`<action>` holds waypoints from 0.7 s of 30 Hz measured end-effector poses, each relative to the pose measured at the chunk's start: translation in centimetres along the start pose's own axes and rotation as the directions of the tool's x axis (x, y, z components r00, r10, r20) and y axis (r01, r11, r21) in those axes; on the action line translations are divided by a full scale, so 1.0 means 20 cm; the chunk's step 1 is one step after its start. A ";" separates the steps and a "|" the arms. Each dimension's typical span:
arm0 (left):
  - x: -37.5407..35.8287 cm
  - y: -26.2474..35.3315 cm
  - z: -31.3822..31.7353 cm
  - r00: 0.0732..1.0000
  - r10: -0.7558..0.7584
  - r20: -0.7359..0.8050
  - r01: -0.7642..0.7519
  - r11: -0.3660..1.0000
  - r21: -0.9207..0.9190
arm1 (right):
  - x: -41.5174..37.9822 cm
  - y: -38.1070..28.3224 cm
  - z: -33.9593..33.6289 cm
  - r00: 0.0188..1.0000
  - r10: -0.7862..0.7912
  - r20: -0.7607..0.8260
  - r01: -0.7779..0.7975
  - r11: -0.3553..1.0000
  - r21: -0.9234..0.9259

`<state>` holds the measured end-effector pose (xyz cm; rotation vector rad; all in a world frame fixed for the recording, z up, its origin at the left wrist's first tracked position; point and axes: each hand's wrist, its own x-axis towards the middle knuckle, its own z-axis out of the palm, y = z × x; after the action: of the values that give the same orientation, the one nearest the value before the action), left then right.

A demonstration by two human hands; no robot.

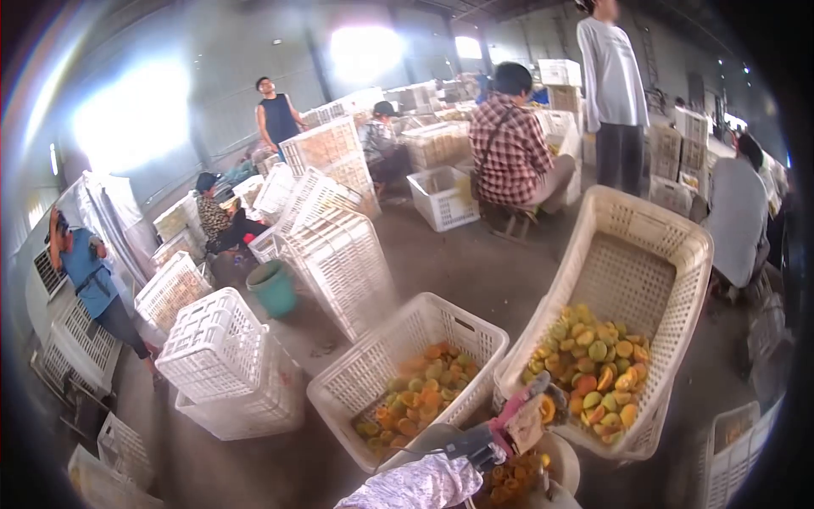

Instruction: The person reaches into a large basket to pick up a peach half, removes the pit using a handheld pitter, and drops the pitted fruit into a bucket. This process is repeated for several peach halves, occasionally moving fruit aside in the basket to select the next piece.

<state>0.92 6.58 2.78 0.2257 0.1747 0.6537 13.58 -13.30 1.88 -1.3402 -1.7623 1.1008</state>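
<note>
Cut fruit (pixel 587 384), lower centre to right of frame
Green and orange pieces lie in the right-hand crate (pixel 642 206) and the lower-centre crate (pixel 381 356), orange ones in the bottom pail (pixel 568 462). The left hand (pixel 515 427) is over it, grip clamped or not, I can't tell from here.

Pale grey wall (pixel 237 59) with dark upright posts (pixel 319 64); glaring white windows (pixel 366 53) light the dull grey-brown floor (pixel 441 271).

Gloved left hand (pixel 515 425), sleeved forearm (pixel 415 483) outstretched
</note>
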 end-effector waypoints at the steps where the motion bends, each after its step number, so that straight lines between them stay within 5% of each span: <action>1: -0.06 0.07 0.07 0.991 0.080 -0.103 -0.076 0.996 0.042 | -0.03 0.11 0.08 0.987 0.058 -0.151 -0.096 0.961 -0.261; 2: -0.13 0.14 0.14 0.965 0.162 -0.204 -0.146 0.985 0.091 | -0.05 0.20 0.12 0.947 0.071 -0.312 -0.222 0.848 -0.481; 3: -0.15 0.20 0.12 0.880 0.420 -0.219 -0.351 0.889 0.296 | -0.05 0.25 0.14 0.949 0.056 -0.309 -0.207 0.851 -0.482; 4: -0.26 0.34 0.08 0.975 0.219 0.044 -0.223 0.932 0.287 | -0.07 0.29 0.13 0.943 0.022 -0.333 -0.227 0.775 -0.590; 5: -0.29 0.34 0.09 0.843 0.525 -0.116 -0.369 0.722 0.586 | -0.10 0.30 0.13 0.935 -0.008 -0.355 -0.255 0.683 -0.685; 7: -0.42 0.45 -0.11 0.708 0.706 0.003 -0.602 0.602 0.525 | -0.05 0.03 0.07 0.921 0.237 -0.310 -0.389 0.616 -0.685; 8: -0.48 0.51 -0.19 0.683 0.730 -0.017 -0.587 0.563 0.582 | -0.04 0.00 0.05 0.930 0.217 -0.297 -0.357 0.724 -0.590; 9: -0.55 0.62 -0.27 0.683 0.731 -0.014 -0.523 0.501 0.690 | -0.03 0.01 0.03 0.926 0.218 -0.309 -0.349 0.807 -0.477; 10: -0.63 0.72 -0.39 0.696 0.718 0.013 -0.447 0.418 0.791 | -0.01 -0.05 0.01 0.892 0.354 -0.282 -0.450 0.754 -0.478; 12: -0.71 0.91 -0.73 0.750 0.641 0.167 -0.378 0.208 0.902 | -0.03 0.03 0.05 0.869 0.376 -0.320 -0.494 0.678 -0.545; 13: -0.57 0.83 -0.67 0.791 0.590 0.164 -0.374 0.253 0.892 | -0.04 0.02 0.05 0.889 0.316 -0.331 -0.452 0.719 -0.528; 15: -0.51 0.70 -0.31 0.819 0.554 0.146 0.033 -0.300 0.953 | -0.06 0.00 0.02 0.906 0.257 -0.335 -0.406 0.751 -0.520; 17: -0.47 0.68 -0.04 0.829 0.540 0.146 0.396 -0.751 0.529 | -0.06 -0.01 0.05 0.875 0.366 -0.317 -0.483 0.705 -0.520; 19: -0.26 0.56 0.00 0.858 0.383 0.341 0.104 -0.781 0.616 | -0.06 -0.07 0.04 0.877 0.357 -0.323 -0.479 0.714 -0.512; 21: -0.03 0.41 0.05 0.906 0.303 0.297 -0.005 -0.692 0.722 | -0.05 -0.10 0.03 0.891 0.309 -0.332 -0.448 0.720 -0.531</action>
<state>-4.01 12.36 5.82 2.4585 1.0562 0.6843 12.61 -14.68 3.38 -2.2052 -1.7717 0.5444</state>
